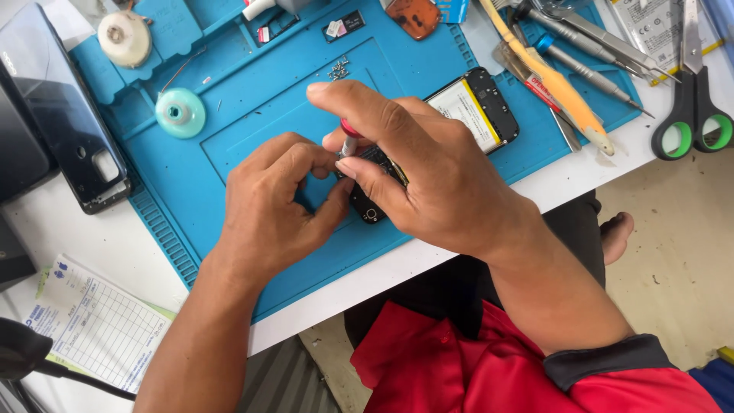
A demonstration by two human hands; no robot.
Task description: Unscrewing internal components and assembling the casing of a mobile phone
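White desk (pixel 99 237) carries a blue mat (pixel 252 92), and at the mat's near edge the right hand (pixel 428 176) closes its fingers around a red-topped screwdriver (pixel 349 138) set on an opened phone (pixel 478 103), while the left hand (pixel 271 199) pinches the phone's lower end.

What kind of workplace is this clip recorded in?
Most likely a phone repair bench. A blue repair mat covers the white table, an opened phone with its battery exposed lies on it, and tweezers and picks sit beside green-handled scissors.
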